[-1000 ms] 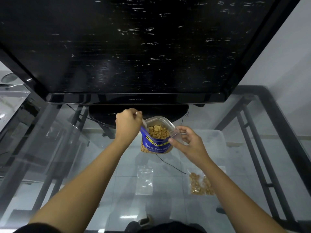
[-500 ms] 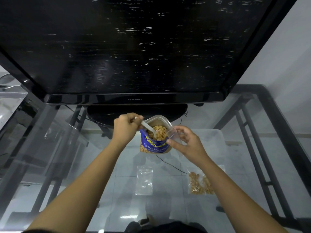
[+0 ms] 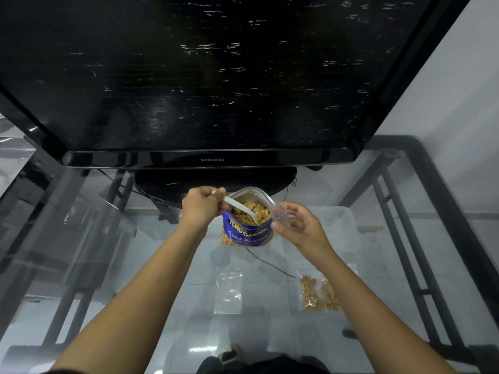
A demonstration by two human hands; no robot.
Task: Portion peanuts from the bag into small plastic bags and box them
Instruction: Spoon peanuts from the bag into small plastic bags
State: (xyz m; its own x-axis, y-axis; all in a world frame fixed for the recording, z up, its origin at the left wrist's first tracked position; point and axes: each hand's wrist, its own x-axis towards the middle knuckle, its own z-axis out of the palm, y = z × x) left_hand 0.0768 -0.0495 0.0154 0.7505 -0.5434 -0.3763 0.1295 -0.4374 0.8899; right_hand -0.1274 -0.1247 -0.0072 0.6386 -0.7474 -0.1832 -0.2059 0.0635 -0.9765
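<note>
— While my left grip (image 3: 202,205) holds the white plastic spoon (image 3: 241,208) in the blue foil peanut bag (image 3: 247,227), where's that bag?
— Mid-desk; right grip (image 3: 299,225) pinches a small clear plastic bag (image 3: 280,216).

A room in a home, with a large black Samsung television (image 3: 205,74) standing on its round base (image 3: 216,179) atop a glass-topped table (image 3: 378,265) with a dark metal frame (image 3: 421,238). Pale glossy floor tiles (image 3: 259,330) show through the glass, a plain white wall (image 3: 459,85) rises at right, and a thin black cable (image 3: 270,265) trails under the set. A clear plastic storage box (image 3: 334,220) sits below the tabletop.
</note>
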